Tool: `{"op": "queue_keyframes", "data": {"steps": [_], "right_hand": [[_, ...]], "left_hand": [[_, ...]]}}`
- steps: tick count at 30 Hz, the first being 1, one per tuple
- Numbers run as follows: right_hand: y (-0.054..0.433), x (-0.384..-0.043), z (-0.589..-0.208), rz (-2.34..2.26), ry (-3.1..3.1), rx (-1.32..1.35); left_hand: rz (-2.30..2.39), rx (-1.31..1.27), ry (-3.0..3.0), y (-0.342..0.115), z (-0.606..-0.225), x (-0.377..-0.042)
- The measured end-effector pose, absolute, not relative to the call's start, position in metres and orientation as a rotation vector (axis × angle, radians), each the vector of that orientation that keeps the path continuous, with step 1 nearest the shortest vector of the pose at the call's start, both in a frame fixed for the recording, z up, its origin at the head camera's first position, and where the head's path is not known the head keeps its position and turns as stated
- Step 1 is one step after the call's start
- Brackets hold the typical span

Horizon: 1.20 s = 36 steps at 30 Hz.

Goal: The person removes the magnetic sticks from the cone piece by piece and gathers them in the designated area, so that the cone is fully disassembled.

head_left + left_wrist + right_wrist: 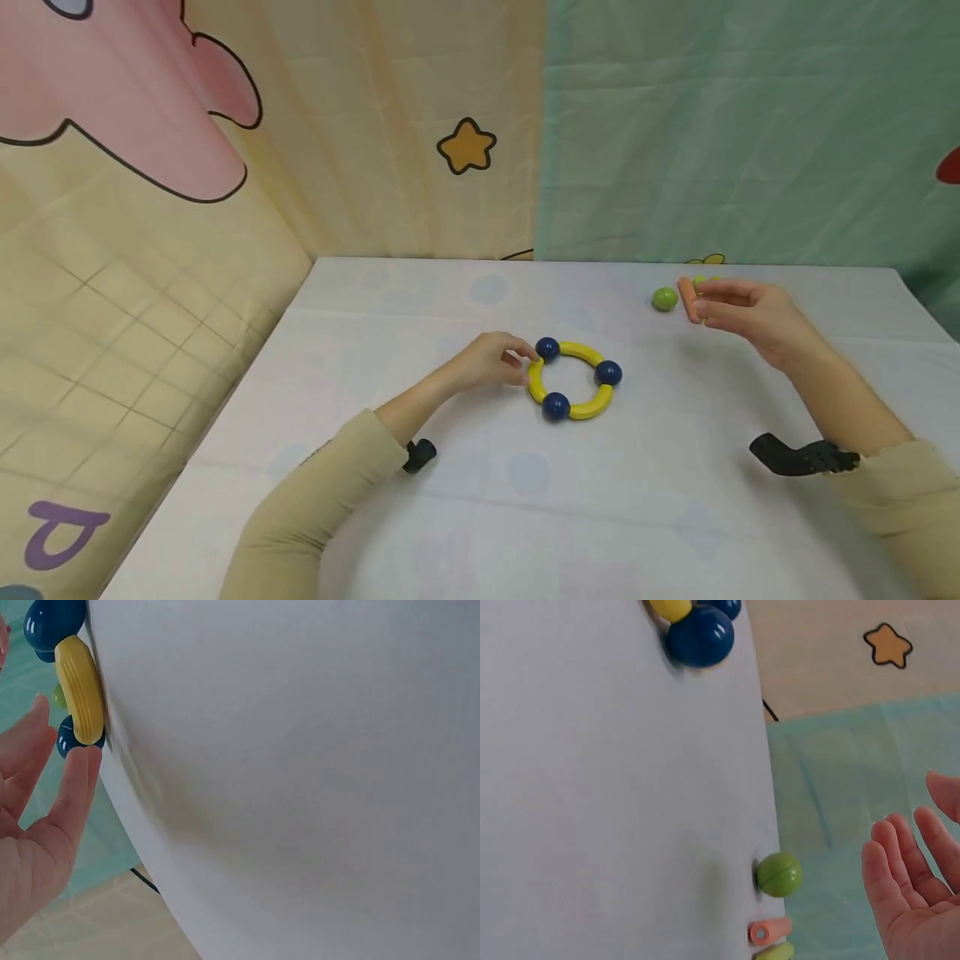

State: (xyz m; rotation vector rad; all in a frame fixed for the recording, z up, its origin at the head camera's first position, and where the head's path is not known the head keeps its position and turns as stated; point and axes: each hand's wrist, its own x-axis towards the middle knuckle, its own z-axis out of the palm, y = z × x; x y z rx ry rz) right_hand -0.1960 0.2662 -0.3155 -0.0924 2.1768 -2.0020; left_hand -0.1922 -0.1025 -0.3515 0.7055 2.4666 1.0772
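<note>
On the table lies a ring [590, 407] of three yellow curved bars joined by three dark blue balls. My left hand [491, 360] is at its left side, fingertips right at a yellow bar [81, 690] and a blue ball [66, 737]. Thumb and fingers of that hand stand apart. Farther back on the right, my right hand [753, 317] hovers with loosely bent, spread fingers and nothing in them. It overlaps an orange rod [687, 298] in the head view, but the right wrist view shows it apart from the rod. Left of the rod sits a green ball [664, 299].
A yellow-green piece [775, 952] lies beside the orange rod, partly behind my right hand in the head view. The white-covered table [480, 517] ends at a printed curtain [390, 167] at the back. Black wrist mounts [802, 457] stick out from both sleeves.
</note>
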Motion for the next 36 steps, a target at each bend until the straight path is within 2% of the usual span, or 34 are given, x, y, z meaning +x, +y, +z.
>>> {"op": "queue_keyframes", "data": {"steps": [10, 18, 36], "right_hand": [[0.216, -0.182, -0.326, -1.715, 2.214, -0.35], [0.177, -0.173, -0.339, -1.567, 2.194, -0.406], [0.14, -0.168, -0.363, -1.482, 2.159, -0.621]], "left_hand": [[0.954, 0.886, 2.503, -0.098, -0.359, -0.191], [0.966, 0.912, 2.54, -0.097, -0.362, -0.191], [1.135, 0.548, 2.453, -0.086, -0.36, -0.207]]}}
